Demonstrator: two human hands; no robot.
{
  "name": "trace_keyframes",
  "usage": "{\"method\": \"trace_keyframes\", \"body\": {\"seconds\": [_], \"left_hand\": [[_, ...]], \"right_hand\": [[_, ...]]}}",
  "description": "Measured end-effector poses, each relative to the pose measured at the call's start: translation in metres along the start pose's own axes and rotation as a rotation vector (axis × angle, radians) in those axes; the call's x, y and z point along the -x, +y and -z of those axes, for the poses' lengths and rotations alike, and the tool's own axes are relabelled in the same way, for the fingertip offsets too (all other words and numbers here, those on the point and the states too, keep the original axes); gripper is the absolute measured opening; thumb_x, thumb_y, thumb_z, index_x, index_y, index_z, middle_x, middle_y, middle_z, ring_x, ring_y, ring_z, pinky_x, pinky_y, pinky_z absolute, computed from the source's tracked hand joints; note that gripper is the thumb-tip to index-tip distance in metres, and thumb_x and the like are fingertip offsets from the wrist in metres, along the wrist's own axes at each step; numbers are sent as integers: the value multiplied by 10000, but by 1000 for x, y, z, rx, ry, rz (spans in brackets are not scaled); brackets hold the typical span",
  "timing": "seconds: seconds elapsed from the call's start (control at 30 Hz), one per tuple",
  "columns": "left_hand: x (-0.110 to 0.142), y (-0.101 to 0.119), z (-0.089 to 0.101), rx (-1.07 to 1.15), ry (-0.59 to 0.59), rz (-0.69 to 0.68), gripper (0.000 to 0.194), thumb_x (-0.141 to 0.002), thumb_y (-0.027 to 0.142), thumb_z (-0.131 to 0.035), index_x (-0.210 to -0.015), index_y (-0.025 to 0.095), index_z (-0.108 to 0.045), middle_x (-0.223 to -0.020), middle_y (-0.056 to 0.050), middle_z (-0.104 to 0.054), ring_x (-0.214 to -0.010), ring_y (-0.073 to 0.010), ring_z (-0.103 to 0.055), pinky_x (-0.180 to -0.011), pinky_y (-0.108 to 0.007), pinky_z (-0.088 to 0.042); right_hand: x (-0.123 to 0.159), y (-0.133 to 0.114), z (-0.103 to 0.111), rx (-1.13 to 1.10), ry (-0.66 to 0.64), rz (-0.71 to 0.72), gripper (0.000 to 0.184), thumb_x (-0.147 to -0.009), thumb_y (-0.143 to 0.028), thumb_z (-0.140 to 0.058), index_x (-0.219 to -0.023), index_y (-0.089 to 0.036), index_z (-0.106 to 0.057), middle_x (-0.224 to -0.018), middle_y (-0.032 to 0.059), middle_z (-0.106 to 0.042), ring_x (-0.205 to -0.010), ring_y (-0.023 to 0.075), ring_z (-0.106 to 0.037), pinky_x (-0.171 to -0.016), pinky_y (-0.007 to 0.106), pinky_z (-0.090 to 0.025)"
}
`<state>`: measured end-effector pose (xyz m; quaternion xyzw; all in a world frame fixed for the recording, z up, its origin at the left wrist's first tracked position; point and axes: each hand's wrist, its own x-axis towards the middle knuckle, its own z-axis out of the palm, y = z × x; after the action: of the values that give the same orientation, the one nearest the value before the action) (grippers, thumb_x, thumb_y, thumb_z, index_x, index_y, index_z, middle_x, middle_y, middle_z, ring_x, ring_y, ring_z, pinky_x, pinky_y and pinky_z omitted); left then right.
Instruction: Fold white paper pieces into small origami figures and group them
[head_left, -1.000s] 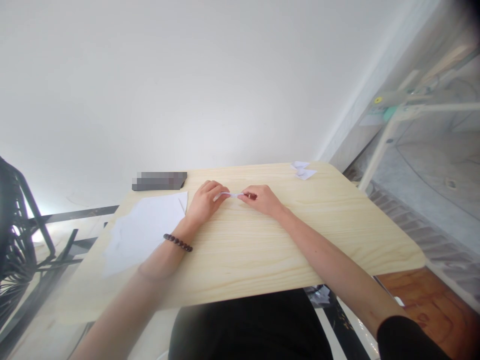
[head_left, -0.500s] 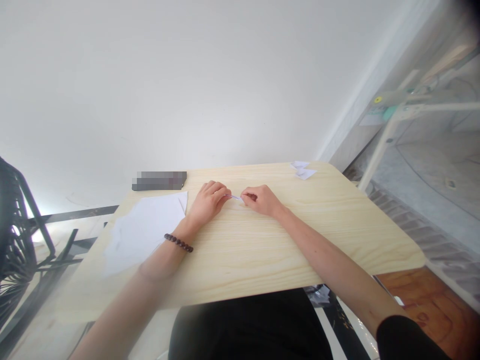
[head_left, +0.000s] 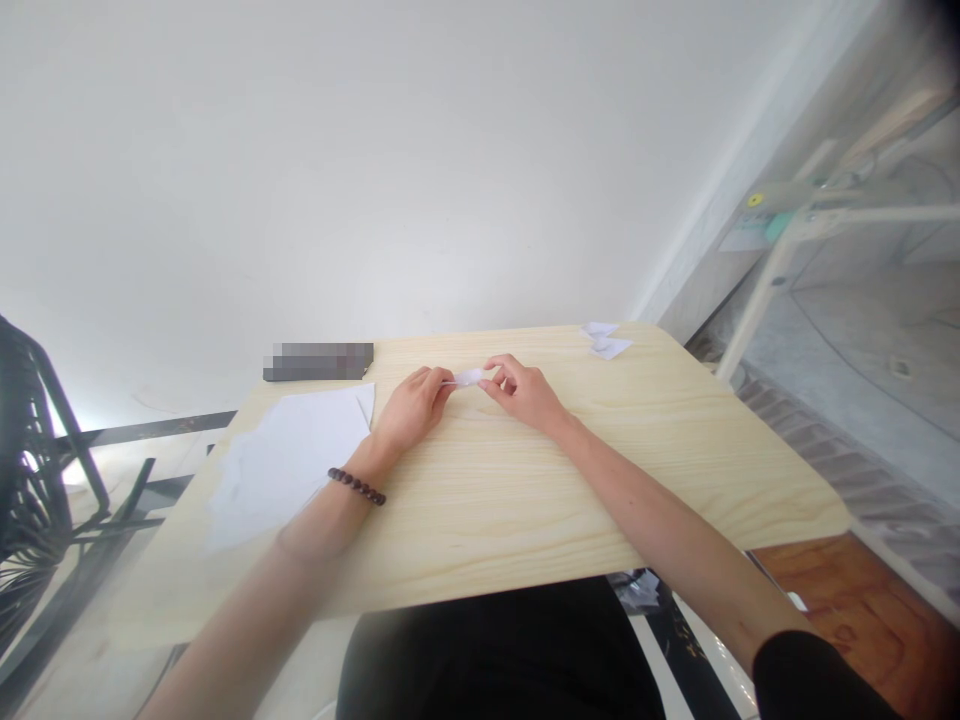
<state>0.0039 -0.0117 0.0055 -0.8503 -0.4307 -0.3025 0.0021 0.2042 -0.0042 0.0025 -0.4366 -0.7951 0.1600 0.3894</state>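
A small piece of folded white paper [head_left: 469, 377] is held between my two hands, just above the wooden table. My left hand [head_left: 414, 405], with a dark bead bracelet [head_left: 358, 485] on its wrist, pinches the paper's left end. At the right end, the thumb and forefinger of my right hand [head_left: 523, 392] curve around the paper's edge with a gap between them further back. The finer folds are too small to make out.
White paper sheets [head_left: 289, 460] lie spread at the table's left. Behind them sits a dark, pixelated flat object [head_left: 319, 362]. Two folded paper pieces [head_left: 611, 347] rest at the back right of the table [head_left: 675, 440]. A wall [head_left: 450, 180] stands behind.
The paper has turned from a thin edge-on line to showing its broad face. My right thumb and forefinger have spread apart somewhat, and the paper sits slightly higher.
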Motion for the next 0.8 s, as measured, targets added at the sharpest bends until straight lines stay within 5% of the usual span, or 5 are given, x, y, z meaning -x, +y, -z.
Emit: {"method": "trace_keyframes", "body": {"seconds": [0.3, 0.8], "left_hand": [[2, 3, 1, 36, 74, 127, 207, -822, 327, -440, -930, 185, -546, -717, 7, -608, -588, -100, -526, -573, -200, -395], [3, 7, 2, 112, 84, 22, 194, -829, 298, -437, -910, 174, -562, -786, -18, -622, -620, -98, -527, -612, -210, -415]], "right_hand": [[1, 6, -3, 6, -10, 24, 239, -806, -332, -451, -967, -227, -594, -577, -34, -609, -486, 65, -534, -543, 169, -379], [2, 7, -4, -14, -96, -13, 279, -784, -350, -489, -1011, -239, -607, -588, -21, -644, -549, 86, -572, -595, 183, -396]]}}
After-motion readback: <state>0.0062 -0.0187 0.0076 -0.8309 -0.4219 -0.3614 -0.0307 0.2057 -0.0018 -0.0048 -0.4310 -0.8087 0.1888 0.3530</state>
